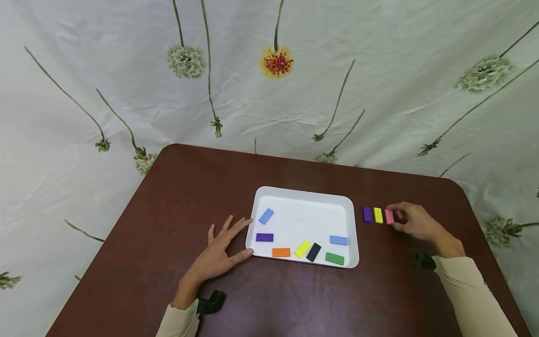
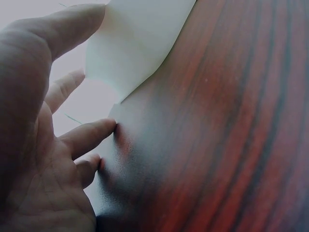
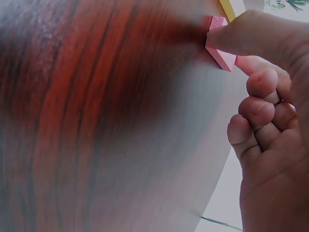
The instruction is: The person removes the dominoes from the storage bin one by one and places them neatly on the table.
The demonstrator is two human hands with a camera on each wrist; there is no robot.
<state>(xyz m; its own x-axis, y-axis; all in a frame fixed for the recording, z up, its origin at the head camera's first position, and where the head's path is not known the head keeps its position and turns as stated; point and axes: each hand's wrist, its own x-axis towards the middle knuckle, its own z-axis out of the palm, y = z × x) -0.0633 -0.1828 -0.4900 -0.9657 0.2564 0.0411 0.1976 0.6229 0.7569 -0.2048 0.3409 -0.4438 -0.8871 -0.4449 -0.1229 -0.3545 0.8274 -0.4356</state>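
My right hand (image 1: 417, 222) pinches a small pink block (image 1: 389, 216) between thumb and forefinger, at the right end of a short row on the table. Beside it in that row stand a yellow block (image 1: 378, 215) and a purple block (image 1: 367, 214). In the right wrist view the pink block (image 3: 223, 53) sits at the thumb tip, and the other fingers curl loosely. My left hand (image 1: 216, 255) has its fingers spread, with thumb and forefinger touching the left rim of a white tray (image 1: 303, 193). In the left wrist view two fingertips of the left hand (image 2: 53, 145) meet the tabletop.
Inside the tray lie several blocks: light blue (image 1: 266, 216), purple (image 1: 264, 237), orange (image 1: 280, 252), yellow (image 1: 302, 249), black (image 1: 313, 252), green (image 1: 334, 258) and another light blue (image 1: 338, 240). A flowered cloth (image 1: 236, 93) hangs behind the dark brown table (image 1: 202, 187).
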